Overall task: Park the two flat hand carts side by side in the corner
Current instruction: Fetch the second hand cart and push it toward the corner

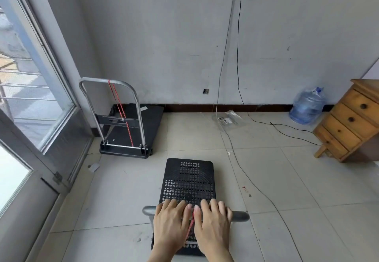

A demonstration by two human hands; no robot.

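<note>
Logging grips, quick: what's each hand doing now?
Left hand: closed on the cart handle.
Right hand: closed on the same handle.

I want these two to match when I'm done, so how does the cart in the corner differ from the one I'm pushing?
The corner cart sits against the wall by the window, untouched; the pushed cart stands out on the open tiles with the left hand and the right hand on its handle. The corner cart's deck looks solid and wider; the pushed cart's deck is perforated and narrower. Both are black with a metal handle and a red cord.
</note>
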